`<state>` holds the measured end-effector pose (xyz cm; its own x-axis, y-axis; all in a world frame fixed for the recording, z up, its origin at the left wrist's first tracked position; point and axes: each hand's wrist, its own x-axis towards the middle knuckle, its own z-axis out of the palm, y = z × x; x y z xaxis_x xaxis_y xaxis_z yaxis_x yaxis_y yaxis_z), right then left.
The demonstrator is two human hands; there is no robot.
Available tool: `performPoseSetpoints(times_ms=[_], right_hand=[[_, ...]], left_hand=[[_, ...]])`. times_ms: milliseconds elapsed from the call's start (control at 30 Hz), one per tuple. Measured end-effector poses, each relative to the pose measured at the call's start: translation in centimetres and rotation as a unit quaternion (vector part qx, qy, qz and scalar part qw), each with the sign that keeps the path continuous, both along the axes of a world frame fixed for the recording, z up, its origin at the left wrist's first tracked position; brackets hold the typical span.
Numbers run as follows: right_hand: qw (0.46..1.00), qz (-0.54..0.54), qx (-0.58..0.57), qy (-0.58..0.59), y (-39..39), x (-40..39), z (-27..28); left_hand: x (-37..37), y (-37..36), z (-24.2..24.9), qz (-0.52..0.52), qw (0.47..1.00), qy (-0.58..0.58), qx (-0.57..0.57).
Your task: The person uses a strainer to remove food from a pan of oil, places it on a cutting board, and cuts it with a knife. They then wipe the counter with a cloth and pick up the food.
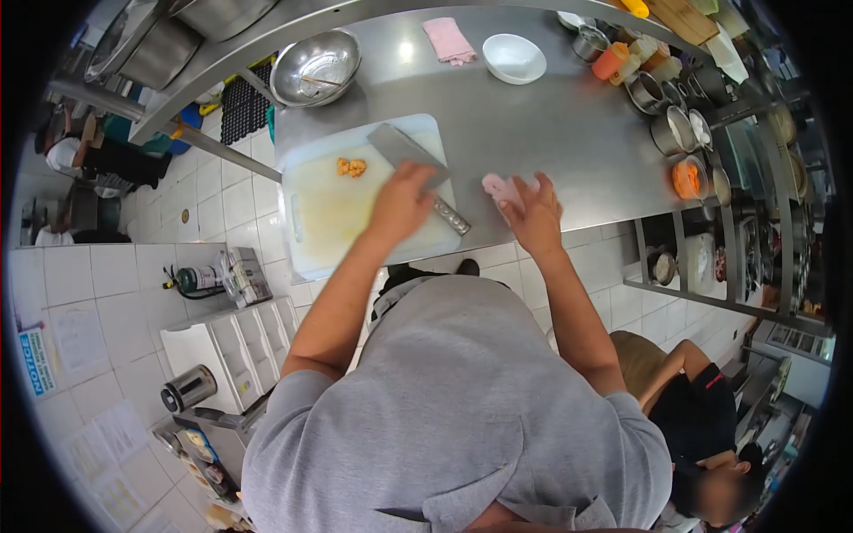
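A cleaver (402, 149) lies slantwise over the right part of the white cutting board (329, 218), its metal handle reaching past the board's right side. My left hand (402, 201) is on the blade near the handle, fingers curled against it; its fingertips are partly hidden. To the left of the blade sits a small pile of orange-brown food pieces (351, 167). On the steel counter right of the board, my right hand (533, 216) grips a folded pink cloth (503, 188) between thumb and fingers.
Along the counter's back are a steel bowl (315, 67), another pink cloth (450, 41) and a white bowl (514, 59). Sauce bottles (611, 60) and pots (673, 131) line the right side. A co-worker in black (689, 400) is behind me at right.
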<state>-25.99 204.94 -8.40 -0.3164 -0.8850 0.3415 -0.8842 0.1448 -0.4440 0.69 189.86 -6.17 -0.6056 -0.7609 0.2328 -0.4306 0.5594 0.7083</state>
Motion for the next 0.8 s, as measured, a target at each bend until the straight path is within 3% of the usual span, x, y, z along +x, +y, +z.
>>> performPoseSetpoints(times_ms=[33,67,133,167,233,333,433,533,633,800], right_hand=[[0.981,-0.034,-0.042,0.187,-0.6,1.4,0.8],[0.981,-0.037,-0.043,0.187,-1.0,2.6,0.0],[0.99,0.105,0.062,-0.067,-1.9,4.9,-2.1],[0.991,0.104,0.063,-0.062,-2.4,6.5,-2.0],[0.966,0.133,0.186,-0.122,-3.6,10.4,-1.9],[0.98,0.076,0.182,-0.007,-6.0,13.3,-4.3],[0.976,0.051,0.208,0.031,-7.0,13.7,-3.8],[0.969,0.023,0.244,-0.034,-6.8,14.8,0.4],[0.974,0.019,0.226,-0.009,-5.5,15.5,1.2],[0.98,0.024,0.192,0.051,-4.9,16.5,-1.7]], left_hand=[[2.8,-2.0,-1.1,0.042,0.999,-0.02,0.014],[5.6,-4.2,-2.4,0.085,0.995,-0.039,0.027],[11.1,-8.3,-5.1,0.128,0.985,-0.111,-0.04],[12.5,-9.3,-4.8,0.128,0.985,-0.106,-0.039],[14.5,-10.6,-4.2,0.185,0.965,-0.179,0.044],[15.2,-12.0,-6.7,0.155,0.975,-0.154,0.029],[14.6,-11.9,-7.6,0.126,0.979,-0.162,0.013],[13.9,-11.8,-7.8,0.111,0.983,-0.148,0.018],[13.2,-12.1,-6.8,0.083,0.986,-0.148,0.001],[13.9,-13.4,-7.5,0.05,0.984,-0.168,0.041]])
